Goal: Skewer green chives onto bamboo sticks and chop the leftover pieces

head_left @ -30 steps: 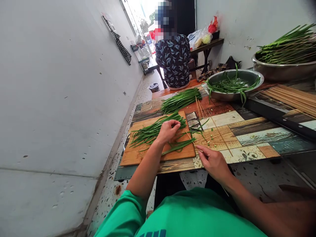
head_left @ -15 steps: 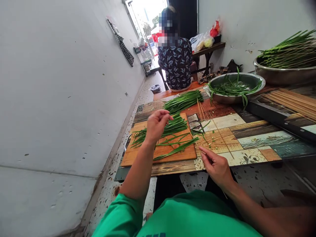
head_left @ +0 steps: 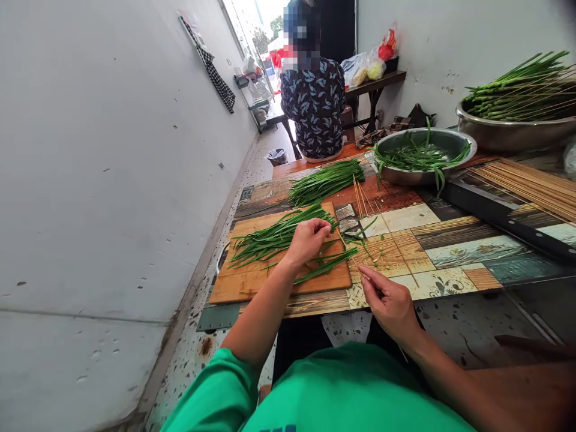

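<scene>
Pinching a thin tan wooden skewer [head_left: 354,259], our right hand [head_left: 389,303] slants it toward our left hand [head_left: 309,241], whose grip we can't tell

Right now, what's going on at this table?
The person's right hand holds a thin stick that points toward the cutting board. The curled left hand is over the board, by a pile of long greens; whether it grips any is unclear. Another bunch lies beyond the board, and a metal bowl holds loose greens.
</scene>
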Motion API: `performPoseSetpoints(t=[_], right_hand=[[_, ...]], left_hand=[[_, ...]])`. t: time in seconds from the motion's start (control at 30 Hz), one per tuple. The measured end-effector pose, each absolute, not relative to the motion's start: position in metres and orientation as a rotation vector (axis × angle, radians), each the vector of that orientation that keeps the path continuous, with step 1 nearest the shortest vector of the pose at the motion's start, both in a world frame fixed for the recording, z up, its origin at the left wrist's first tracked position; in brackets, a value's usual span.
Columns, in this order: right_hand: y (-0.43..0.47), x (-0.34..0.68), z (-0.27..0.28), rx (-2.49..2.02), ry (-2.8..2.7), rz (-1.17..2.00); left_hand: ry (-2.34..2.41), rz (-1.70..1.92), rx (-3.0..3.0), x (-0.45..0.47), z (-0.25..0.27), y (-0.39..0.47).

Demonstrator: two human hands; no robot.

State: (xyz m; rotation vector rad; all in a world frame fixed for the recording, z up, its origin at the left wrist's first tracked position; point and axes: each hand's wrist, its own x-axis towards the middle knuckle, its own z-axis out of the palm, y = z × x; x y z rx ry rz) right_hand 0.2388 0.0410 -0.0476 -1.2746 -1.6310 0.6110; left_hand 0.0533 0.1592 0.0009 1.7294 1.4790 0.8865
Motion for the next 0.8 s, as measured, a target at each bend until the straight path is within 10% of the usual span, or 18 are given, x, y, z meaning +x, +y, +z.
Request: performPoseSetpoints(t=[0.8], right_hand=[[0.0414, 0.2384, -0.0496, -1.255, -1.669, 0.533]], left_hand=[[1.626, 0.918, 1.811, 0.0572, 0.0036, 0.1533]])
